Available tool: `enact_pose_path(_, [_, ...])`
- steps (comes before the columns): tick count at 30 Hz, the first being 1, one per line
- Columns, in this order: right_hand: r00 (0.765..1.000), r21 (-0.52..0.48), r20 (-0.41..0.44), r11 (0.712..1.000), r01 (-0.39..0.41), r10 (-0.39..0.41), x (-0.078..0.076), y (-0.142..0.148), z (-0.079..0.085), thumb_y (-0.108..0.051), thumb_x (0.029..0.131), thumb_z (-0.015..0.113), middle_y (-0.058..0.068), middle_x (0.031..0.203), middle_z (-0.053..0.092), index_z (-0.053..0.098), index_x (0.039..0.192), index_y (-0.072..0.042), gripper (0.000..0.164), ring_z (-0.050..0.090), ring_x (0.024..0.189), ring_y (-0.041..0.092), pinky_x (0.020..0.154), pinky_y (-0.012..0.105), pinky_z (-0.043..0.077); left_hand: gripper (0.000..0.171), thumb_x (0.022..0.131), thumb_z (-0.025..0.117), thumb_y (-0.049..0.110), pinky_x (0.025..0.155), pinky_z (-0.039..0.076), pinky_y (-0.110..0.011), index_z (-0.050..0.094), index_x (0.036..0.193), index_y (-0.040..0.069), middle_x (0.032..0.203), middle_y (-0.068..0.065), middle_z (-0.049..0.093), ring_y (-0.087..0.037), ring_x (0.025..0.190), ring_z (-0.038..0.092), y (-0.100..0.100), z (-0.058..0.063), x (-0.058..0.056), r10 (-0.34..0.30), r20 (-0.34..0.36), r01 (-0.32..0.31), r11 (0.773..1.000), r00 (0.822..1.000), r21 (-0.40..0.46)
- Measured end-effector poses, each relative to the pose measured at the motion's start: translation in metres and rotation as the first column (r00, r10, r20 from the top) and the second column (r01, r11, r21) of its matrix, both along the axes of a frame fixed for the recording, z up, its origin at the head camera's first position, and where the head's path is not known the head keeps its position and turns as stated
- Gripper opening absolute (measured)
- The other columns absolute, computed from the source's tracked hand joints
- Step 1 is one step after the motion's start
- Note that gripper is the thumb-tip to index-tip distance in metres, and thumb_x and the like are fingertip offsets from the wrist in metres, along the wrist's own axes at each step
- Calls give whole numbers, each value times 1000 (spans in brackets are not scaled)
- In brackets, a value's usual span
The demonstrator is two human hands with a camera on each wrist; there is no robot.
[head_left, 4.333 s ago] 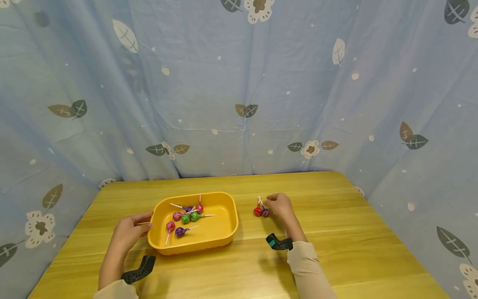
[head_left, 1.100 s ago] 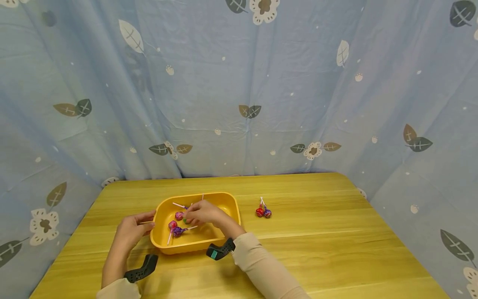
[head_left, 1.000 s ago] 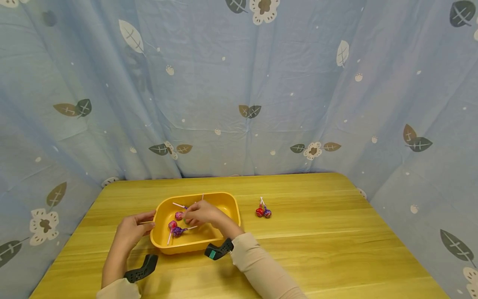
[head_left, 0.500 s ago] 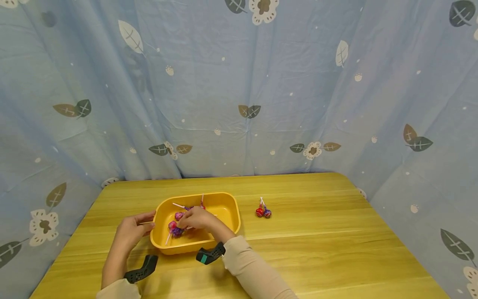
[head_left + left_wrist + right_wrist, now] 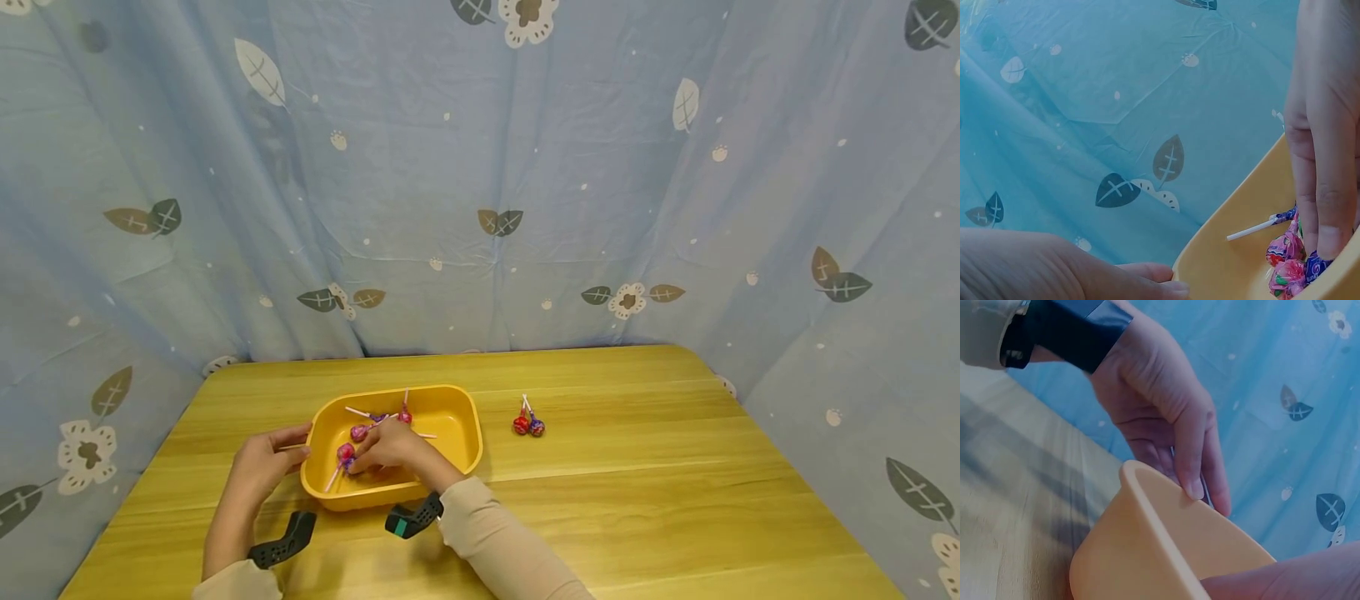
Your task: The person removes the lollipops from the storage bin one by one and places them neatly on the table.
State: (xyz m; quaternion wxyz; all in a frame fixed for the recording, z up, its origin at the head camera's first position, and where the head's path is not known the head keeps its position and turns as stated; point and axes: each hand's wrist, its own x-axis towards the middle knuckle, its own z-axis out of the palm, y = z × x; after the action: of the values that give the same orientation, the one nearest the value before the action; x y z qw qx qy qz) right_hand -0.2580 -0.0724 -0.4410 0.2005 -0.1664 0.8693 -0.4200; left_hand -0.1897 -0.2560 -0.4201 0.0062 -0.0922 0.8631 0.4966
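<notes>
A yellow plastic tray stands on the table with several wrapped lollipops inside. My left hand is at its left end, fingertips touching the outside of the rim. My right hand reaches down into the tray, thumb and fingers round a purple lollipop, mostly covered by them. Against that one lies a pink lollipop, with another pink lollipop behind it. Near the back wall are a purple lollipop and a red-pink lollipop. The green lollipops are almost fully hidden under my right hand.
A red lollipop and a blue-purple lollipop lie side by side on the wooden table, right of the tray, sticks crossing. A blue patterned curtain hangs behind and at both sides.
My right hand let go of the blue-purple lollipop beside the red one, moved left into the tray over the green lollipops, then forward-left to the purple one. My left hand stayed at the rim.
</notes>
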Motion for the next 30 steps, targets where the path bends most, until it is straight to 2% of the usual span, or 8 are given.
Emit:
enact_pose_path(7, [999, 46, -37, 999, 8, -7, 1, -2, 0, -15, 75, 84, -4, 58, 60, 75, 75, -7, 13, 56, 51, 9, 47, 18, 47, 44, 95, 58, 5, 82, 55, -39, 49, 137, -8, 129, -31, 53, -38, 107, 61, 0, 0, 1, 1, -6, -1, 1000, 1000, 5])
enact_pose_path(14, [999, -10, 30, 999, 37, -36, 1, 3, -1, -12, 76, 84, -2, 60, 62, 73, 72, -7, 12, 57, 53, 11, 51, 22, 50, 44, 95, 58, 5, 81, 55, -37, 49, 137, -8, 129, -31, 53, -36, 106, 61, 0, 0, 0, 4, -2, -4, 1000, 1000, 10])
enact_pose_path(20, [997, -128, 79, 991, 28, -18, -2, 14, 2, -10, 79, 80, -1, 69, 66, 77, 83, -3, 8, 64, 62, 15, 58, 25, 55, 45, 95, 58, 5, 80, 56, -37, 48, 137, -8, 129, -31, 53, -36, 106, 61, -1, -1, 0, 0, -4, 0, 1000, 1000, 19])
enact_pose_path(26, [989, -287, 147, 957, 44, -1, -3, 31, 7, -5, 82, 76, 4, 76, 68, 75, 91, 1, 10, 69, 72, 26, 65, 33, 58, 45, 95, 58, 4, 80, 56, -35, 49, 137, -8, 130, -31, 52, -37, 107, 61, 0, -1, 0, 5, 1, -5, 1000, 1000, 17])
enact_pose_path(30, [984, -353, 176, 933, 66, -3, -3, 43, 12, -3, 83, 74, 5, 81, 67, 73, 94, 3, 12, 69, 77, 30, 70, 37, 58, 45, 94, 59, 5, 79, 56, -35, 49, 136, -8, 130, -31, 52, -37, 108, 60, 0, 0, 0, 8, 3, -8, 1000, 1000, 5])
